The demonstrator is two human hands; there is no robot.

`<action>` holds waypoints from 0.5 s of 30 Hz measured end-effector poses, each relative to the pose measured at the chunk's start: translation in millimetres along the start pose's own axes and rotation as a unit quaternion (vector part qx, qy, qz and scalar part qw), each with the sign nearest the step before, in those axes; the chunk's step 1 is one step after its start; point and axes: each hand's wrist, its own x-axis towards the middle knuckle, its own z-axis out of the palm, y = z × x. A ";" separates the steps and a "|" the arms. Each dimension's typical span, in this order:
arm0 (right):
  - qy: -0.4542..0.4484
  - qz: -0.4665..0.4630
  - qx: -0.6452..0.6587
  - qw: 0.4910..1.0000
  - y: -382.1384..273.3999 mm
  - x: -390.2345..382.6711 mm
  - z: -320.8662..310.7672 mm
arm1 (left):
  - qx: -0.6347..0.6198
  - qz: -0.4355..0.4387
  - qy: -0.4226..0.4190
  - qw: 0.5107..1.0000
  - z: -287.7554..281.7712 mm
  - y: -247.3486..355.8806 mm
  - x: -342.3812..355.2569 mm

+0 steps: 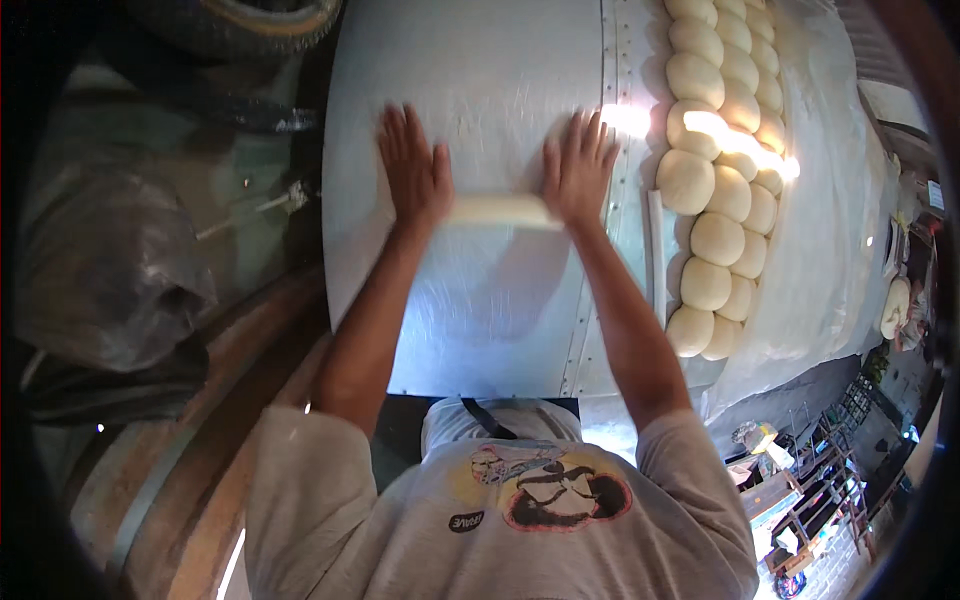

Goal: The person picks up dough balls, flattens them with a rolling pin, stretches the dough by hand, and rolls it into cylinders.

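Note:
A pale dough rope [500, 210] lies crosswise on a shiny metal-topped table [480, 345], slightly blurred. My left hand [413, 170] rests over its left end, palm down with the fingers stretched away from me. Over the right end, my right hand [580, 172] is likewise flat, its fingers pointing forward and a little apart. The palms hide both ends of the rope; its middle shows between the wrists. To the right of my right hand, rounded dough balls [716, 239] sit pressed together in long rows.
A riveted seam [590, 300] crosses the table, with a narrow pale strip [657, 250] beside the dough balls. Clear plastic sheeting [825, 250] spreads further right. A tyre [270, 25], a dark plastic-covered bundle [110, 270] and curved boards [190, 450] stand left. Cluttered racks [815, 500] are at lower right.

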 end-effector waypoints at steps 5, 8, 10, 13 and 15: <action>-0.068 -0.103 0.013 0.992 20.3 -102.3 -2.1 | 0.077 0.079 -0.170 0.979 -30.7 10.7 -107.6; -0.127 -0.075 0.123 0.981 0.9 -163.2 -34.1 | -0.159 0.017 -0.090 0.983 -62.6 14.5 -191.4; -0.103 0.004 0.319 0.942 -13.9 -188.2 -26.8 | -0.238 -0.082 -0.067 0.965 -70.0 28.3 -206.9; -0.060 0.080 0.480 0.871 -37.0 -213.2 -23.5 | -0.352 -0.240 -0.018 0.905 -79.8 35.4 -221.2; -0.062 0.047 0.311 0.947 -41.5 -196.3 -44.4 | -0.393 -0.291 0.039 0.872 -89.5 29.9 -229.7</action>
